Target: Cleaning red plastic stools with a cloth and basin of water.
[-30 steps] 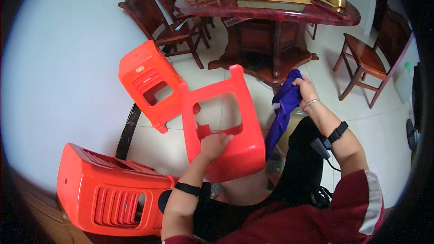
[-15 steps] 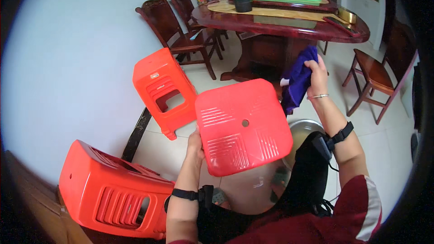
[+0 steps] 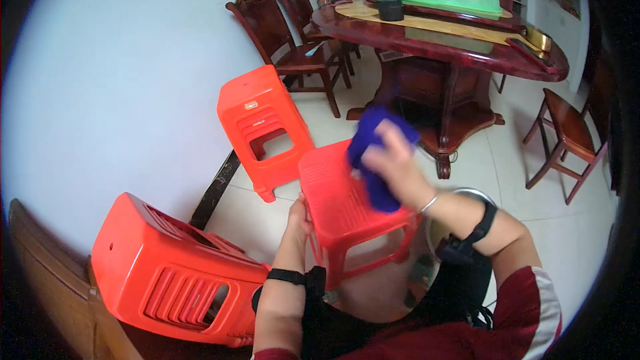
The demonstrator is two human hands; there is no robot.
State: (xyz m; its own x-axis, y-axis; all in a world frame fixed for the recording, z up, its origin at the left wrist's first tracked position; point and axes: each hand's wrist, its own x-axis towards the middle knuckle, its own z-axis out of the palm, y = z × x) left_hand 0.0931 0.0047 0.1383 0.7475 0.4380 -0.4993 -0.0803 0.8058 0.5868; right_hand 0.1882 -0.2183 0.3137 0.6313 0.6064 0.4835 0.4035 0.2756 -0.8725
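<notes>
In front of me a red plastic stool (image 3: 327,183) is tipped a little, its seat and one slotted side showing. My left hand (image 3: 302,215) grips the left edge of this stool, its fingertips partly hidden behind the plastic. Over the right part of the seat, my right hand (image 3: 393,163) is closed on a purple cloth (image 3: 381,190). Both hand and cloth are blurred by motion. The cloth hangs down against the seat's right edge.
A second red stool (image 3: 263,123) stands behind, near the wall. Another red stool (image 3: 177,273) lies tilted at the lower left. A metal basin (image 3: 490,195) sits right of my knee. Beyond are a dark wooden table (image 3: 467,59) and wooden chairs (image 3: 570,127).
My right hand has brought the purple cloth left and down onto the stool seat. The stool has tilted so that its side opening now shows. The view has shifted slightly.
</notes>
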